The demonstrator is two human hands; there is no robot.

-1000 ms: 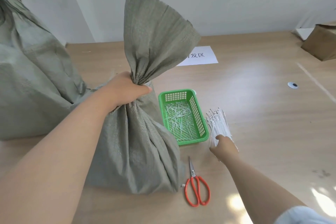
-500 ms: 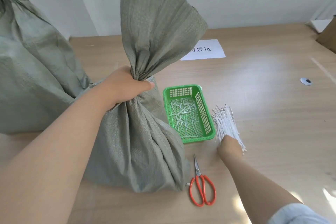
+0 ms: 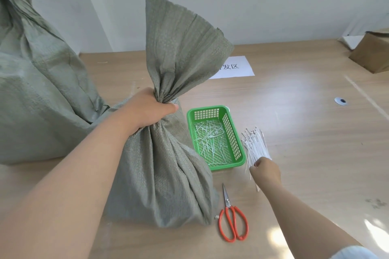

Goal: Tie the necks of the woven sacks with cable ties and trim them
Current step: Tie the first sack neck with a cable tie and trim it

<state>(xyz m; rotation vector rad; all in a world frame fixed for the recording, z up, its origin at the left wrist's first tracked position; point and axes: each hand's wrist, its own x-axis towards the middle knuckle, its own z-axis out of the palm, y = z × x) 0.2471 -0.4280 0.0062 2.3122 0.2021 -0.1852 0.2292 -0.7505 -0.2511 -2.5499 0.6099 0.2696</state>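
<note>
A grey-green woven sack (image 3: 164, 174) stands on the wooden table, its neck bunched together. My left hand (image 3: 147, 109) grips that neck, and the loose mouth fans out above it. A pile of white cable ties (image 3: 253, 146) lies to the right of the green basket (image 3: 240, 149). My right hand (image 3: 266, 171) is at the near end of the pile with its fingers curled around some ties; a few stick out below the fist. Orange-handled scissors (image 3: 232, 221) lie closed in front of the sack.
A second, larger woven sack (image 3: 37, 90) fills the left side of the table. The basket holds several cut-off tie ends. A white paper label (image 3: 233, 67) lies behind the sack, a cardboard box (image 3: 372, 54) at the far right, a small round washer (image 3: 340, 101) further right.
My right hand has stayed at the near end of the tie pile and closed round some ties. My left hand keeps its grip on the sack neck. The view shifted slightly.
</note>
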